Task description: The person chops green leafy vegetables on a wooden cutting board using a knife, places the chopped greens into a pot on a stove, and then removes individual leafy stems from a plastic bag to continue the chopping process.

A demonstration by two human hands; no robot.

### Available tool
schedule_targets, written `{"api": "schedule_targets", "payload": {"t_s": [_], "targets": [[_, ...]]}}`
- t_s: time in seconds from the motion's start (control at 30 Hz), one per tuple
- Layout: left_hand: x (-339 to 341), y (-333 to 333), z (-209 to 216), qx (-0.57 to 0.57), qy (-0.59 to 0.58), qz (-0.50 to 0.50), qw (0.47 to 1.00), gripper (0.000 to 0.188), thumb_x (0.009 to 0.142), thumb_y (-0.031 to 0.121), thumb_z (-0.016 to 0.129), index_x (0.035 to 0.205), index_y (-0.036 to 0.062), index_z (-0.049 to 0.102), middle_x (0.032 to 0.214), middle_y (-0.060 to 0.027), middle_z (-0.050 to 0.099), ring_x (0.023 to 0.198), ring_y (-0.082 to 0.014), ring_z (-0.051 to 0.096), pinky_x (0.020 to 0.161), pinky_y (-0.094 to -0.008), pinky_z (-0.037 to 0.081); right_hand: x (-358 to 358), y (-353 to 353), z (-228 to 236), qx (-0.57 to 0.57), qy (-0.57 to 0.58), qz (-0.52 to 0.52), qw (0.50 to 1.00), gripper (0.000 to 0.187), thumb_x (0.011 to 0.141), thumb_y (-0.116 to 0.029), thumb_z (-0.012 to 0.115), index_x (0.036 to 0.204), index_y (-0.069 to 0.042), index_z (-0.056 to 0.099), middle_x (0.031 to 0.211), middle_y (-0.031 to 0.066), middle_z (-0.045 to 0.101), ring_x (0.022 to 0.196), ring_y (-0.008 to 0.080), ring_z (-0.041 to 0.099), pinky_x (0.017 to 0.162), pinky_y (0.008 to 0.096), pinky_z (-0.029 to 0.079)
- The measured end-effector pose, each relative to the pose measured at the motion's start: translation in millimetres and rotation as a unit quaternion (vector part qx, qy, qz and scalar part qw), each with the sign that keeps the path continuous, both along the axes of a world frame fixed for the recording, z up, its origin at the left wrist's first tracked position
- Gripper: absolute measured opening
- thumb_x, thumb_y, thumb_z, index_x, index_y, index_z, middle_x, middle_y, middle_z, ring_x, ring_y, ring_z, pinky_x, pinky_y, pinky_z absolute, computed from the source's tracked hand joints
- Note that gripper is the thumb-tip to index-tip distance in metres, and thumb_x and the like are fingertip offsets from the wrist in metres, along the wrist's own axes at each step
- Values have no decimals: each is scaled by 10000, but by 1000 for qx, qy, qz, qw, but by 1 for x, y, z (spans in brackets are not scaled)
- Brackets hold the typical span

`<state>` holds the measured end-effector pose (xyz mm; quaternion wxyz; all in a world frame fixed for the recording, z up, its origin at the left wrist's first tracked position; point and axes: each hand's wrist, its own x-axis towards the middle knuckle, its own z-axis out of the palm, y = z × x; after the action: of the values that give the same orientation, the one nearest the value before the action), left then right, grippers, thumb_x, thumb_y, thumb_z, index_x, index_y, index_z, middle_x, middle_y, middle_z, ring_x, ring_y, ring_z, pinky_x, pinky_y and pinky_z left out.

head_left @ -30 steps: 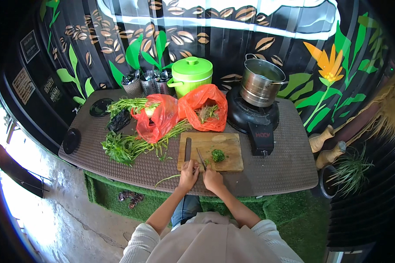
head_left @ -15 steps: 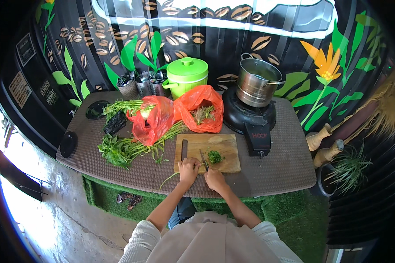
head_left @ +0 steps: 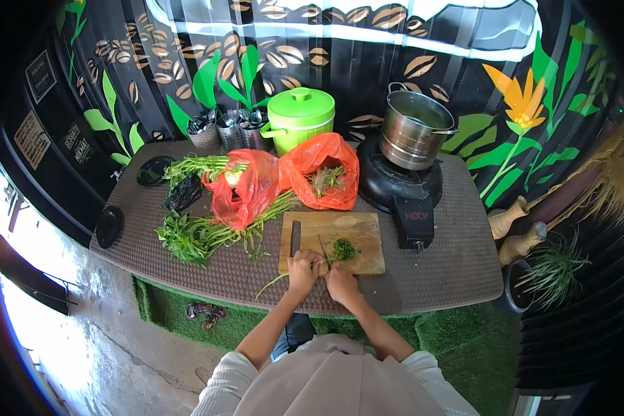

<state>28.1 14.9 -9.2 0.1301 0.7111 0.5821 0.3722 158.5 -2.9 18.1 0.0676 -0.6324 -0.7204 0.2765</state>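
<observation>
Hands [head_left: 303, 271] [head_left: 340, 280] hold metal knife [head_left: 323, 247] and stalk [head_left: 270, 283] (slender, green).

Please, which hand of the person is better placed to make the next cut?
Probably the right hand: it holds the knife, its blade over the cutting board. The left hand is occupied, appearing to hold the green stalk to the knife's left.

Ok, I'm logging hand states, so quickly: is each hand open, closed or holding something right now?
Left hand: closed, holding a green stalk.
Right hand: closed, holding the knife.
</observation>
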Motion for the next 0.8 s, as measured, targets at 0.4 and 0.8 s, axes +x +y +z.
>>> {"api": "schedule_targets", "payload": {"t_s": [0.4,0.8], "targets": [[-1,-1,-5,14,-19,3,1000,79,724,95,663,798,79,687,829,-41,635,835,-239,535,734,-364,368,-8,-7,10,-26,-23,-5,999,313,885,-171,447,1058,88,408,836,237,607,748,377,614,616,448,516],[-14,-2,-13,52,-48,-59,996,158,705,-8,634,850,38,679,850,-115,624,828,-274,565,701,-374,460,-17,-11,-4,5,-39,-8,999,367,883,-184,450,1108,97,382,872,269,594,781,377,612,613,426,517]]}}
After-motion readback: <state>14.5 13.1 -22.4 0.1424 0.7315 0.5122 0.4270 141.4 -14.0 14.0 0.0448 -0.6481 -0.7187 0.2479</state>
